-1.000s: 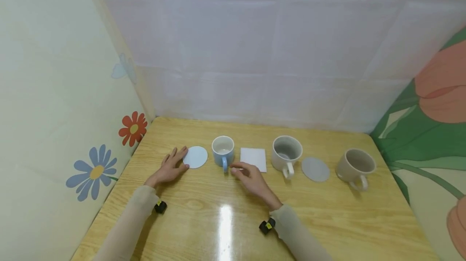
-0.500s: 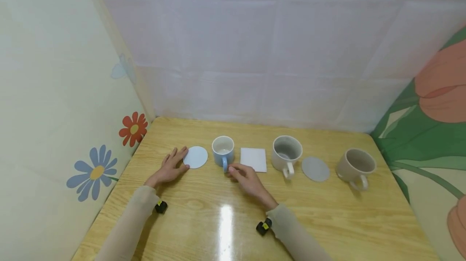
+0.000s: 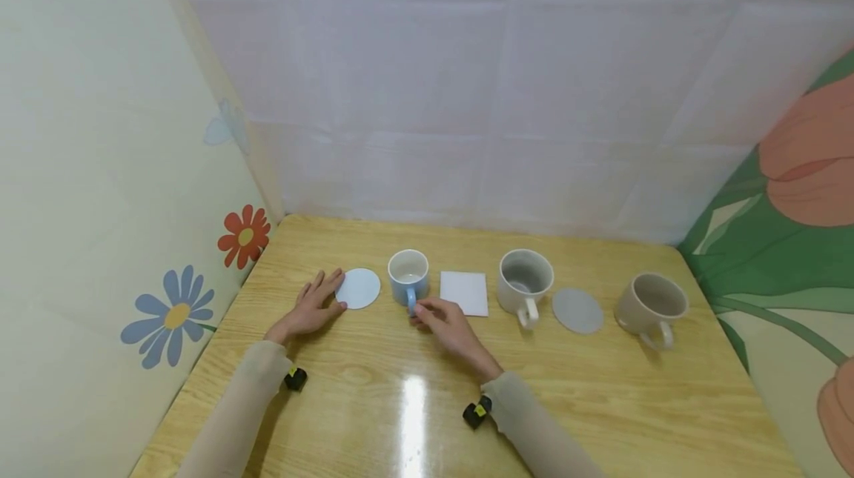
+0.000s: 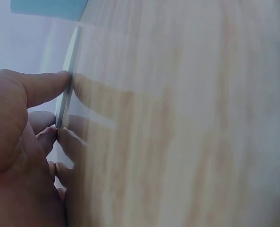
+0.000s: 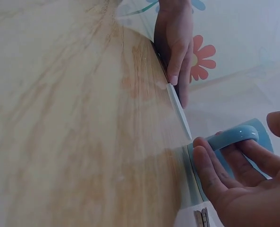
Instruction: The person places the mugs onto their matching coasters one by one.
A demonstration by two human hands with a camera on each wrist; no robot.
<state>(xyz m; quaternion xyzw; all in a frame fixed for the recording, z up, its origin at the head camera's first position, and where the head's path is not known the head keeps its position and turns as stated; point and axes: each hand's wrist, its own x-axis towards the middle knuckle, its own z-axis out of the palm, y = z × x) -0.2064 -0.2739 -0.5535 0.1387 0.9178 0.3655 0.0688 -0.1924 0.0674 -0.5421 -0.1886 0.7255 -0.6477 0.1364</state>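
Note:
In the head view my left hand (image 3: 310, 313) rests on the table beside a pale blue round coaster (image 3: 360, 288). Its thumb and fingertips touch the coaster's rim, fingers spread and fairly straight; the left wrist view shows the coaster (image 4: 68, 71) edge-on against them. My right hand (image 3: 454, 330) is at the handle of a small light blue mug (image 3: 400, 291) that stands upright on the table. In the right wrist view, fingers of that hand curl in behind the mug's handle (image 5: 236, 136), their tips partly hidden, while the thumb stands apart from it.
Right of the blue mug lies a white square coaster (image 3: 464, 293). Beyond it stand a larger white mug (image 3: 514, 294), a grey round coaster (image 3: 577, 310) and a beige mug (image 3: 634, 307) in a row. A pale cloth wall (image 3: 467, 130) rises behind the table.
My right hand has moved a little left, from beside the blue mug onto its handle. The left hand, the mugs and the coasters have stayed in place.

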